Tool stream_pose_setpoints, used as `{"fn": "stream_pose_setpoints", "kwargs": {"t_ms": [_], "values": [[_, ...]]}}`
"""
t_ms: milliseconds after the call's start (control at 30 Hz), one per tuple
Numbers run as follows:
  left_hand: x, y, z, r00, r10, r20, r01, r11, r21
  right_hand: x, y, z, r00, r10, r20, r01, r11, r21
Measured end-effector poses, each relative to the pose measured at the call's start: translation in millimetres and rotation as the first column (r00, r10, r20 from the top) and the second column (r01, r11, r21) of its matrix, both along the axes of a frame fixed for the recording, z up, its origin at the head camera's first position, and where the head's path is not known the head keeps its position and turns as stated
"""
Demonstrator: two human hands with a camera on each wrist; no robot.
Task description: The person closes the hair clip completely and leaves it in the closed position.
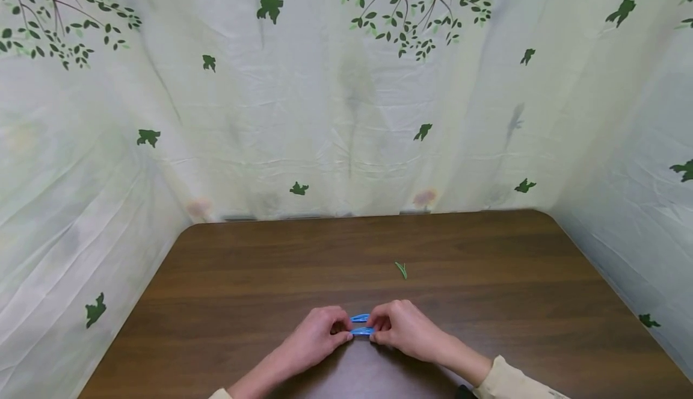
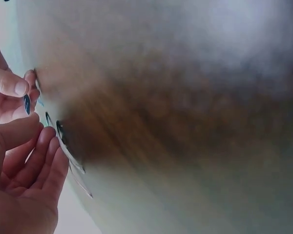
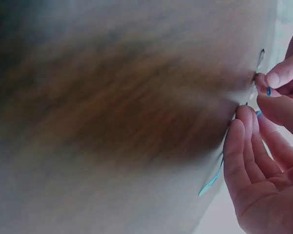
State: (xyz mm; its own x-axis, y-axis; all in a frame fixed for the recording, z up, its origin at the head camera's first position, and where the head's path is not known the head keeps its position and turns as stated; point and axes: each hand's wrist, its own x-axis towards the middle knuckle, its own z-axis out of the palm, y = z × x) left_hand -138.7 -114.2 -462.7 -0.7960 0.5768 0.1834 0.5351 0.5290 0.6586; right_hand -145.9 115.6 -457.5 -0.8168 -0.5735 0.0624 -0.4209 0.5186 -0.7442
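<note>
Two slim blue looped strands lie side by side between the hands in the head view, a nearer blue strand [image 1: 361, 331] and a farther one [image 1: 360, 318]. My left hand [image 1: 320, 337] pinches the left end of the nearer strand with thumb and fingers. At its right end my right hand [image 1: 407, 330] pinches the same strand, its curled fingers also covering the right end of the farther one. A dark blue tip [image 2: 27, 104] shows under a thumb in the left wrist view. The strands' exact kind is too small to tell.
A thin green V-shaped strand [image 1: 402, 270] lies on the brown wooden table [image 1: 243, 266], beyond the hands. White curtains [image 1: 335, 116] printed with leaves and birds hang along the table's back and sides. A dark object [image 1: 464, 392] shows by the right sleeve.
</note>
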Motion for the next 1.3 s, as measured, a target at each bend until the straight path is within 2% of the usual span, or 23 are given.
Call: {"fn": "stream_pose_setpoints", "kwargs": {"t_ms": [633,1300], "values": [[1.1,3.8,-2.5,1.000,0.014,-0.021,-0.016,0.998,-0.065,-2.5,-0.3,-7.1,0.999,0.039,-0.001,-0.039,0.999,0.015],[4.2,2.5,-1.2,0.999,0.014,-0.042,-0.017,0.997,-0.075,0.1,0.5,-4.2,0.999,0.038,0.034,-0.039,0.999,0.012]]}}
